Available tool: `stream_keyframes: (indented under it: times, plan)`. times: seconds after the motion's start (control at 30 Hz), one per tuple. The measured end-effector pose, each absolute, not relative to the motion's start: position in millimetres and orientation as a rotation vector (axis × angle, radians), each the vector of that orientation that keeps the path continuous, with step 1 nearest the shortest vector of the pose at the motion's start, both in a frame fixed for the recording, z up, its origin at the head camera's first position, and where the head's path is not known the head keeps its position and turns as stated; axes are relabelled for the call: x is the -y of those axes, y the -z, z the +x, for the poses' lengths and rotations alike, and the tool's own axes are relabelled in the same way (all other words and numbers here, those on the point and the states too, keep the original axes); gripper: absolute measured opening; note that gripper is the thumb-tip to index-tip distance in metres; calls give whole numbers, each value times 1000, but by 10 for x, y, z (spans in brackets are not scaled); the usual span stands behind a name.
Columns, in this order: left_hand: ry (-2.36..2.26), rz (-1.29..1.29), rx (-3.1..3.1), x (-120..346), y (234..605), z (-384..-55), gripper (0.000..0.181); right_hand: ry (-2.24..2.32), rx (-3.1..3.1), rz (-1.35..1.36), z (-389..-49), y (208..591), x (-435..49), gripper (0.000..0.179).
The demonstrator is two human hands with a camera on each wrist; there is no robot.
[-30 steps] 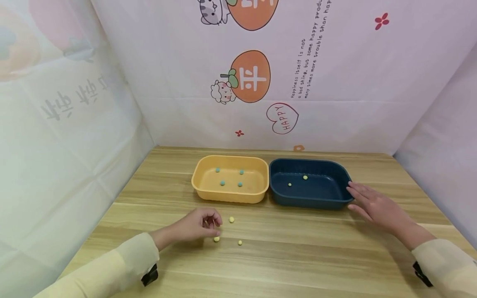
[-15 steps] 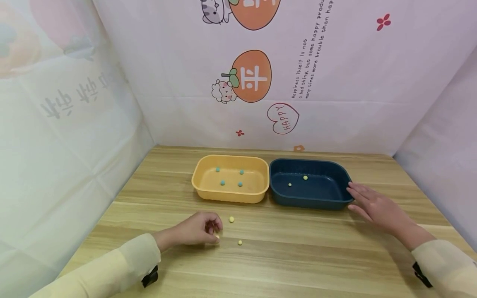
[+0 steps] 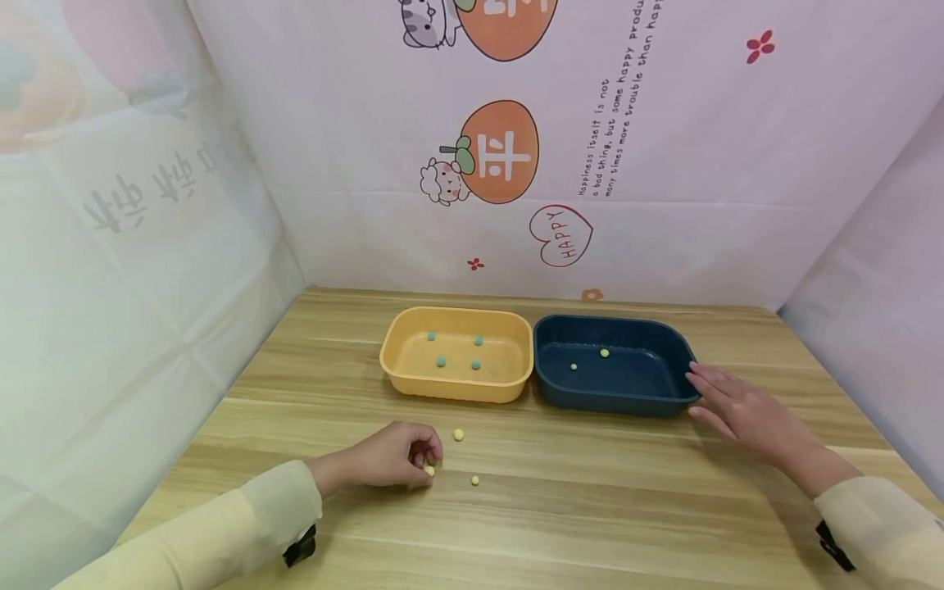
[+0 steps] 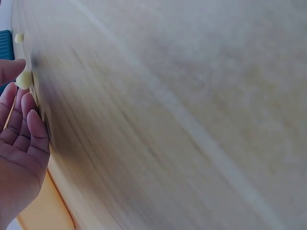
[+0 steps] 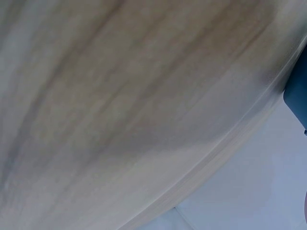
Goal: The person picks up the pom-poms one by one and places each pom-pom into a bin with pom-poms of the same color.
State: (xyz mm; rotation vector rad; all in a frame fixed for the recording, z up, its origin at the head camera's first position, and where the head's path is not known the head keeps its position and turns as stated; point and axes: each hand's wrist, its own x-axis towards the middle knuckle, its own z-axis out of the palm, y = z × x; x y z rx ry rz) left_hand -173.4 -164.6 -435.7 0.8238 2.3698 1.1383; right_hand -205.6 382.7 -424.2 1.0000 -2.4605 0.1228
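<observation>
My left hand [image 3: 391, 455] pinches a small pale yellow ball [image 3: 429, 470] between thumb and fingertips, low over the table. In the left wrist view the same ball [image 4: 24, 80] sits at the thumb tip, the other fingers loosely bent. Two more yellow balls lie on the wood nearby: one ball [image 3: 459, 435] farther back, another ball [image 3: 475, 481] to the right. My right hand [image 3: 745, 410] rests its extended fingers at the right end of the dark blue bin [image 3: 612, 403]. That bin holds two yellow balls. In the right wrist view only a sliver of hand shows.
A yellow-orange bin [image 3: 457, 392] with several teal balls [image 3: 441, 361] stands beside the blue bin, to its left. Both are toward the back of the wooden table [image 3: 560, 524]. Printed white cloth [image 3: 664, 238] hangs behind and at both sides.
My left hand has closed its thumb and fingertips on the yellow ball that lay under them and shifted slightly. The right hand stays at the blue bin.
</observation>
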Motion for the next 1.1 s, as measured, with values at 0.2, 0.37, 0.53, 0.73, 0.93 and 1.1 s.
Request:
stream_keyframes:
  times: [0.2, 0.37, 0.53, 0.73, 0.93, 1.1]
  plan:
    - [-1121, 818, -2372, 1648, 4357, -1722, 22, -120, 2454, 1004, -2058, 4257, -3836, 54]
    - [-1115, 821, -2380, 1645, 4345, -1714, 22, -127, 2446, 1005, -2065, 4261, -3833, 55]
    - [-1114, 824, -2379, 1645, 4333, -1716, 21, -121, 2436, 1000, -2075, 4265, -3835, 55]
    - [-1141, 823, -2374, 1646, 4313, -1728, 20, -131, 2431, 1003, -2076, 4279, -3848, 55]
    - [-1157, 822, -2386, 1599, 4277, -1748, 20, -131, 2439, 1006, -2076, 4283, -3857, 54]
    - [-1159, 824, -2412, 1513, 4195, -1775, 18, -132, 2450, 998, -2076, 4290, -3863, 54]
